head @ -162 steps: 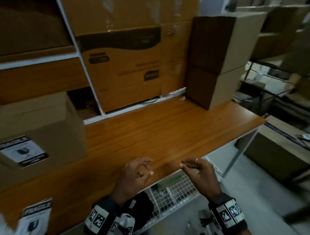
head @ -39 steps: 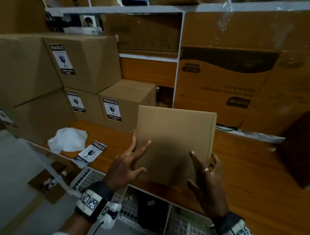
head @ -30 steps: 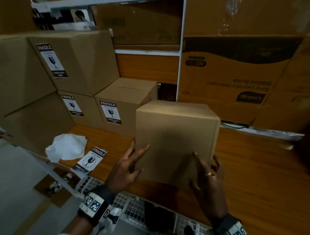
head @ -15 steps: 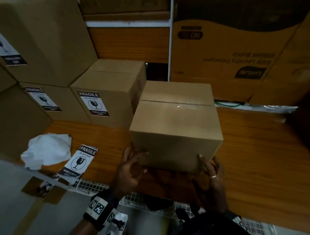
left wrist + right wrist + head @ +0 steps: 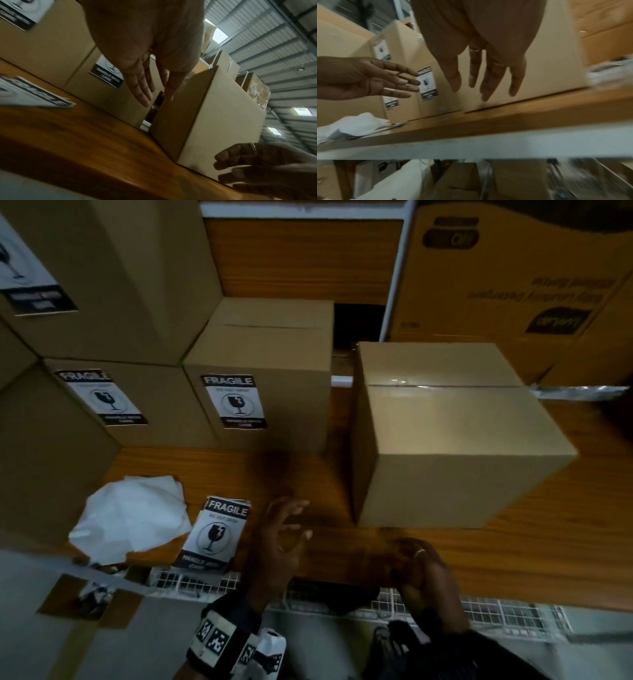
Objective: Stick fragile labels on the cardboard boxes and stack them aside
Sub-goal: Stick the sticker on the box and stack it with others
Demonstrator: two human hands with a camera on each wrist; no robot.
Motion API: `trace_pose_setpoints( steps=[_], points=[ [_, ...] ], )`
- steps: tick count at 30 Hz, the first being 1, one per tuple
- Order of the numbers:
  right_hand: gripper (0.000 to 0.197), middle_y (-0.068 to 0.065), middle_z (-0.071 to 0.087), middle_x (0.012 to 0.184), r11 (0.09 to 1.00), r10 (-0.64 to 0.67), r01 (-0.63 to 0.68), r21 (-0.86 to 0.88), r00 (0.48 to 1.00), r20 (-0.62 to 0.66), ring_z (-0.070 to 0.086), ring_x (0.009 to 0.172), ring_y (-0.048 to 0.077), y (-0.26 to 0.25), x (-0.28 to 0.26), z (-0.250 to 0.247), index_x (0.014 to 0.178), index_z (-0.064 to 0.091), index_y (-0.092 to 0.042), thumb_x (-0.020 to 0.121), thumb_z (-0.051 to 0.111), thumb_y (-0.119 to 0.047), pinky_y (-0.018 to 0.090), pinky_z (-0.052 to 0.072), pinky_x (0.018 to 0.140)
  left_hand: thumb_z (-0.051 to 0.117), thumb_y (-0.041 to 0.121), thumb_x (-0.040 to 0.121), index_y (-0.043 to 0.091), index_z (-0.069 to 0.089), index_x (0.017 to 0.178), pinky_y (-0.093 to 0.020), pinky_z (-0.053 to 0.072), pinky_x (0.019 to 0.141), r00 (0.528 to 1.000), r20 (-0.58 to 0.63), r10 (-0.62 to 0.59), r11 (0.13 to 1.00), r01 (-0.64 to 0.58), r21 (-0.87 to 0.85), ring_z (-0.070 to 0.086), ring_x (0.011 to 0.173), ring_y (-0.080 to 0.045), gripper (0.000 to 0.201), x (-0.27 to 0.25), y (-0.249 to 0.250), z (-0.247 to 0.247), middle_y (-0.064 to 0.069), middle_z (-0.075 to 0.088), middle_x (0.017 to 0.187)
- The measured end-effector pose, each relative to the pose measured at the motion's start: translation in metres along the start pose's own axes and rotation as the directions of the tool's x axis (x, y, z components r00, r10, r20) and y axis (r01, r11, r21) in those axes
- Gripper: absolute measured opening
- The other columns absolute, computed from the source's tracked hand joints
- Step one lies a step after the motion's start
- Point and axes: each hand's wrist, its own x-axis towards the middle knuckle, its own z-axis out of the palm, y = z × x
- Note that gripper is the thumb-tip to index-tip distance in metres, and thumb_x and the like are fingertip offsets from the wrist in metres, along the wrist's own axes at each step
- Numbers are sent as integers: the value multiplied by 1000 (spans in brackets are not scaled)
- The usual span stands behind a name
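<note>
— Labels (image 5: 215, 534) first: our loose fragile stack lies at the lower left of the frame on the tabletop (image 5: 513, 549), near its front edge, beside some crumpled white paper (image 5: 133, 517).

— And our hands?

— Both hover low over that front edge, holding nothing. Our left hand (image 5: 279, 546) sits just right of the labels with fingers spread and loosely bent; our right hand (image 5: 423, 568) is lower centre, fingers relaxed and extended toward the box, not touching it.

— So the plain box is free?

— Yes. The unlabelled box (image 5: 448, 440) stands upright at centre right, taped seam on top, no sticker on the faces we can see.

— What have we finished?

— Further back, centre and left, the labelled box (image 5: 263, 371) and its neighbours (image 5: 113, 402) already carry stickers and are stacked at upper left. We judge this one still needs a label picked, stuck on and the box stacked with the rest.
</note>
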Motion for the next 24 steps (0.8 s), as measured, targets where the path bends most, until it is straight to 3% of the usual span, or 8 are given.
trace_pose_setpoints(
  steps=[1,2,6,10,12,15,19,24],
  points=[
    [42,-20,61,126,1000,-22,22,-5,999,41,63,111,2,-14,4,15,111,62,-56,88,71,-22,25,56,89,77,-3,83,30,61,128,-28,59,87,999,-18,-37,999,37,-9,64,118,-10,58,-2,-4,-13,8,60,133],
    [50,-25,62,123,998,-50,52,-23,997,63,63,108,-1,-27,10,25,113,62,-56,88,69,-12,21,55,86,78,-1,83,32,61,127,-26,58,86,995,-33,-89,996,89,-25,65,115,-9,58,-4,-13,-25,10,62,130],
    [41,-8,69,123,995,-31,15,95,986,165,68,111,11,-64,26,80,116,66,-39,92,72,-7,34,59,91,76,1,86,25,64,124,-29,58,88,970,-152,-192,981,188,-38,67,110,-11,47,-10,-39,-80,7,68,122],
    [29,-12,65,129,993,-40,13,114,970,238,66,105,-2,-94,52,138,129,62,-25,100,64,-25,18,58,80,77,0,86,24,64,123,-23,58,85,958,-215,-191,976,209,64,65,109,-5,46,-11,-59,-124,7,65,122],
    [20,-3,68,127,995,8,-30,93,973,232,66,100,1,-102,69,165,118,65,-17,99,66,-19,15,55,80,79,6,85,26,63,124,-17,56,83,948,-230,-220,964,248,101,64,107,-2,46,-13,-69,-140,10,64,122],
    [22,-6,69,113,990,82,-109,93,962,259,69,100,10,-125,87,196,114,63,-23,96,67,-12,18,56,73,82,10,83,26,64,123,-5,48,78,932,-261,-250,937,301,178,61,103,2,46,-21,-77,-156,12,62,118],
    [33,-16,56,93,963,132,-71,-258,965,225,61,87,10,-135,107,226,114,56,-25,90,77,-31,17,43,58,82,7,82,23,64,123,-9,48,78,901,-245,-358,906,398,141,63,101,-5,47,-31,-86,-168,8,62,120],
    [29,-8,62,102,915,95,2,-403,971,220,65,90,13,-121,116,250,106,52,-29,88,74,-34,30,59,73,81,5,82,34,60,118,-25,56,88,891,-181,-416,890,440,123,65,107,-11,51,-41,-102,-170,12,62,121]
  ],
)
